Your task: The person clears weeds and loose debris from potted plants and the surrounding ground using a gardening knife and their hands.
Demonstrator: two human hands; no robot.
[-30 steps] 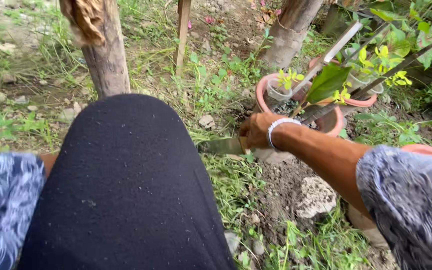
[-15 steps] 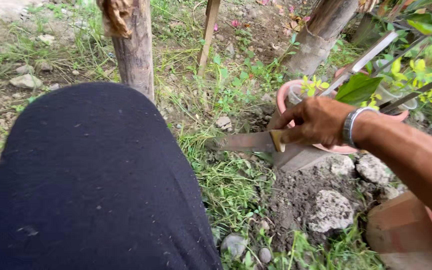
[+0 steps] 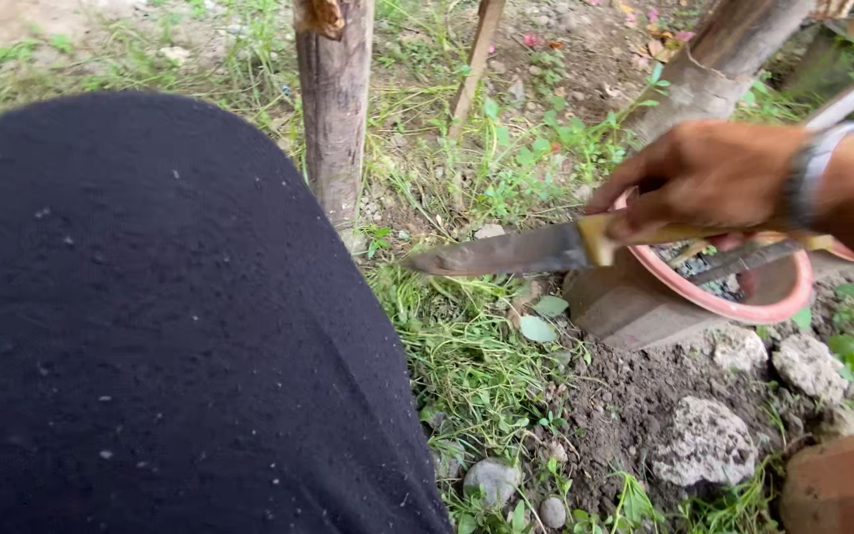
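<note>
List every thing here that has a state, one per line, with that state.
Right hand: closed around the knife handle.
Knife: held about level above the grass, blade pointing left, dirty.
Pink pot: tilted, leaning on a block, dark soil inside.
Wooden post: upright in the ground.
Left hand: out of view.

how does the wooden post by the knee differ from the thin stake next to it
The wooden post is thick, round and bark-covered; the thin stake is slim and flat-sided. The post stands near upright; the stake leans. Both rise from the grassy ground, beyond the knife.
</note>
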